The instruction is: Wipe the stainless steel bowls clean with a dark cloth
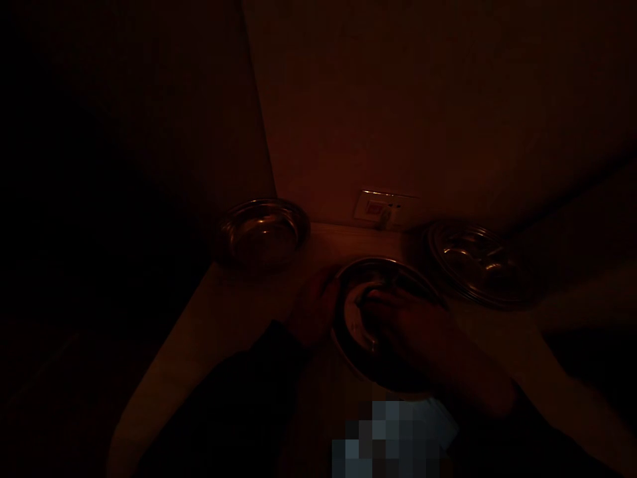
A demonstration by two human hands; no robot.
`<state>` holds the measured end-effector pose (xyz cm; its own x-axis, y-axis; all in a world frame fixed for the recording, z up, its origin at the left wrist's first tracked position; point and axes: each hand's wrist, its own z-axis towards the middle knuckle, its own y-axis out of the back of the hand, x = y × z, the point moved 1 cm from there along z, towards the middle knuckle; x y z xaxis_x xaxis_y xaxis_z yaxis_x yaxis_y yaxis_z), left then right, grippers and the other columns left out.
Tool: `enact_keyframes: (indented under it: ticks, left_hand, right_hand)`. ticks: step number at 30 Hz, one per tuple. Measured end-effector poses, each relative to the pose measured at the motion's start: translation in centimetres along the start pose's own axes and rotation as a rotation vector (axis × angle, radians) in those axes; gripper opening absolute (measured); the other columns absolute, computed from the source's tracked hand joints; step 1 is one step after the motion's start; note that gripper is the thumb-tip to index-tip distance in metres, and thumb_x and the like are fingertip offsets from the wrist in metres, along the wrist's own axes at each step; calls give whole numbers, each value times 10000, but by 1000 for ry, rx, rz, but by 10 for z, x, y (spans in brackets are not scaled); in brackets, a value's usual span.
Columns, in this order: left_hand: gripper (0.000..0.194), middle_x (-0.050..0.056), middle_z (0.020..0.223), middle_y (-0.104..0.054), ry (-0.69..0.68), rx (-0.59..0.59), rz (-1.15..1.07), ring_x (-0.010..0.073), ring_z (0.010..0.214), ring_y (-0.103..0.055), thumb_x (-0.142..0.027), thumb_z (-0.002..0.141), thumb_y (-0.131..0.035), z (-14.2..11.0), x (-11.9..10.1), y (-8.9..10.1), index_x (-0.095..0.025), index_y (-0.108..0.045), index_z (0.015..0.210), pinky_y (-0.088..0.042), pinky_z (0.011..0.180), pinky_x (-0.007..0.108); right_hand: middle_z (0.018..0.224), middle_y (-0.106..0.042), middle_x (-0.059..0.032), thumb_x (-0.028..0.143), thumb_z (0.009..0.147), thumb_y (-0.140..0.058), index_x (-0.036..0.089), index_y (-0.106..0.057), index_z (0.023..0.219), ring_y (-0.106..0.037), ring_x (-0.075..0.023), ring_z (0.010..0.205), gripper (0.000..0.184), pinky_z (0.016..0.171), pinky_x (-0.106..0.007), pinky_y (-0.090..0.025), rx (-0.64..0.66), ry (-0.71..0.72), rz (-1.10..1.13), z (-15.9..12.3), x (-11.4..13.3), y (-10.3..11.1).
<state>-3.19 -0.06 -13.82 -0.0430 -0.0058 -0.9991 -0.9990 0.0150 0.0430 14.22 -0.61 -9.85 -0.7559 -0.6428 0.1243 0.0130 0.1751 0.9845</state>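
Observation:
In very dim light a round metal bowl (381,262) rests on the wooden table, close in front of me. My left hand (314,307) is closed on the left side of its rim. My right hand (411,325) reaches into the bowl from the right, fingers bent together and pointing left. Whatever those fingers hold, if anything, is lost in shadow. A lighter curved patch shows inside the bowl beside the fingertips; I cannot tell whether it is a reflection or something lying there.
Another shiny metal bowl (263,239) stands at the back left of the table (174,365). Stacked metal plates with compartments (485,269) sit at the back right. A wall socket with a switch (383,207) is behind. Something pale and pixelated (413,431) lies nearest me.

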Motion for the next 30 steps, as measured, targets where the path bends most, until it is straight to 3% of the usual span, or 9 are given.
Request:
enact_keyframes:
  ticks: [5, 11, 16, 24, 30]
  left_hand:
    - [334, 44, 1116, -681, 18, -12, 4, 193, 1030, -610, -280, 877, -408, -1, 0, 1, -174, -627, 1106, -442, 944, 319]
    - [321, 37, 1127, -675, 19, -28, 50, 184, 1048, -601, -260, 865, -418, -2, -4, 1, -178, -624, 1096, -435, 941, 293]
    - [324, 57, 1120, -676, 28, -26, 18, 198, 1036, -604, -265, 877, -408, -2, -5, 0, -160, -625, 1094, -440, 943, 323]
    - [344, 52, 1164, -661, 23, -28, 77, 194, 1076, -589, -256, 866, -418, -2, -1, 1, -162, -607, 1138, -424, 966, 310]
    - [335, 46, 1130, -671, 25, -36, 64, 188, 1051, -598, -263, 880, -399, -2, -1, 0, -164, -610, 1121, -435, 941, 302]
  right_hand:
    - [1212, -625, -32, 139, 846, -496, 285, -665, 1095, -543, -238, 1096, 335, 872, -377, -480, 12, 120, 51, -2, 10, 2]
    - [1241, -607, -61, 148, 862, -471, 227, -630, 1163, -555, -259, 1044, 348, 845, -391, -488, -37, -37, -26, 3, 2, 0]
    - [1228, -615, -34, 145, 871, -471, 250, -649, 1129, -528, -240, 1098, 331, 890, -364, -473, 2, 94, 20, 2, 8, -1]
    - [1270, -584, -76, 156, 857, -478, 229, -622, 1179, -549, -256, 1048, 359, 842, -376, -488, -41, -59, -54, 5, 0, -3]
    - [1277, -580, -22, 163, 867, -467, 271, -631, 1159, -511, -258, 1106, 351, 868, -376, -473, 22, 40, 10, 8, 9, 0]
